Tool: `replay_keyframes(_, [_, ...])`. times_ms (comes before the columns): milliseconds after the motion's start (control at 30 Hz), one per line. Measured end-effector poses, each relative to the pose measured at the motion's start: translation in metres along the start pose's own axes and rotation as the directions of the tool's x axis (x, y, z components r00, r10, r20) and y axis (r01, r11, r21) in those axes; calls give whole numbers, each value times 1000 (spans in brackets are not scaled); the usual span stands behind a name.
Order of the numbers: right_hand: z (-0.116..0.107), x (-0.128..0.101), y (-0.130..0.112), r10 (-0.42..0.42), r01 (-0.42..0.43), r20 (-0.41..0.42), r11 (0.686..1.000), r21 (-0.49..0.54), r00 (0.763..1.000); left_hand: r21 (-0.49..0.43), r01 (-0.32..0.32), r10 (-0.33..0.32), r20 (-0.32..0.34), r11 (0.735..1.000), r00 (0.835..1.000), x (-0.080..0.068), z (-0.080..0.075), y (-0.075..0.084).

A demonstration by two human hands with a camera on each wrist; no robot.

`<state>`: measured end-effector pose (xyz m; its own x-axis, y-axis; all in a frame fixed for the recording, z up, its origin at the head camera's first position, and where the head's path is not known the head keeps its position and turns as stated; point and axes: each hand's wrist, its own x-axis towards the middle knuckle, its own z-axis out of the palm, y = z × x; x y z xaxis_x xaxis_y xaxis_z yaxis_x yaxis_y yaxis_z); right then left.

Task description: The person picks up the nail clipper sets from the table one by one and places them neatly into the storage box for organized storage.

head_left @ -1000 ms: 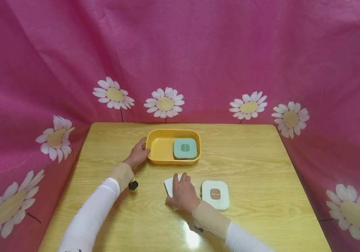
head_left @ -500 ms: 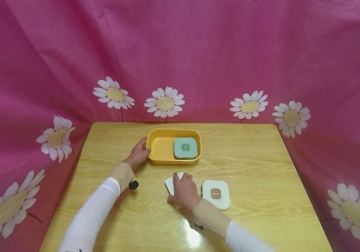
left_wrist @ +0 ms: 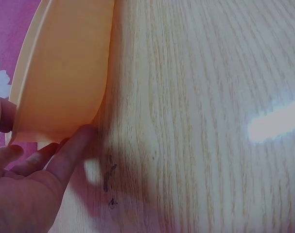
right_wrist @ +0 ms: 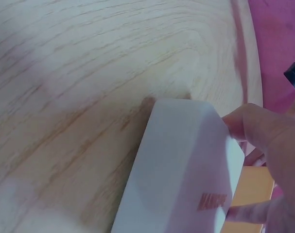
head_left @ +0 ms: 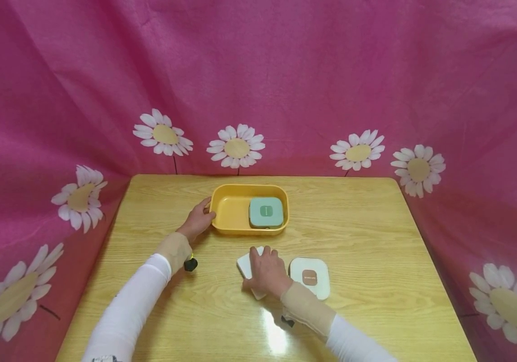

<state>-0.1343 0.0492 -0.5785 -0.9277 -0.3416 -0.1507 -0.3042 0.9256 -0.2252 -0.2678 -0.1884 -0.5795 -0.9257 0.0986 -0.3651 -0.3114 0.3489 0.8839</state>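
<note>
At the left end of a yellow plastic bin [head_left: 233, 232], my left hand [head_left: 196, 221] grips the wall, with fingers [left_wrist: 72, 150] along its outer side. A mint-green square box [head_left: 266, 221] with a darker green label lies in the bin's right half. My right hand [head_left: 267, 271] holds a flat white box [head_left: 245, 265] by its edges, low over the table in front of the bin. Reddish-brown lettering shows on this white box [right_wrist: 176, 170] in the right wrist view. The palm and fingers hide much of it from the head view.
A white square box [head_left: 321, 276] with a brown label lies on the wooden table [head_left: 367, 236], just right of the right hand. A pink curtain [head_left: 285, 75] with daisies surrounds the table at the back and sides. Bare bin floor [head_left: 231, 213] shows beside the green box.
The right hand has shifted slightly right and away from me, and more of the held white box's near end shows. The left hand and bin stay in place.
</note>
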Motion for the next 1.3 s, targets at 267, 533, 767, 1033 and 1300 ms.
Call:
replay_keyframes(267, [-13,2,1,-10,10,17,1000,12,1000,-123,26,-23,29,992,999,0,1,1])
replay_keyframes(533, [-28,5,3,-25,24,19,999,40,1000,-139,62,-57,39,988,998,1,0,1])
replay_keyframes(767, [-41,3,6,-81,87,-85,994,73,993,-118,41,-36,49,992,998,1,-2,-1])
replay_keyframes(1033, [-68,18,11,-134,151,-125,980,131,983,-103,29,-25,36,994,999,1,-2,-3])
replay_keyframes(1300, [-93,43,23,-103,126,-163,982,141,981,-97,22,-23,-5,995,1000,0,0,-3])
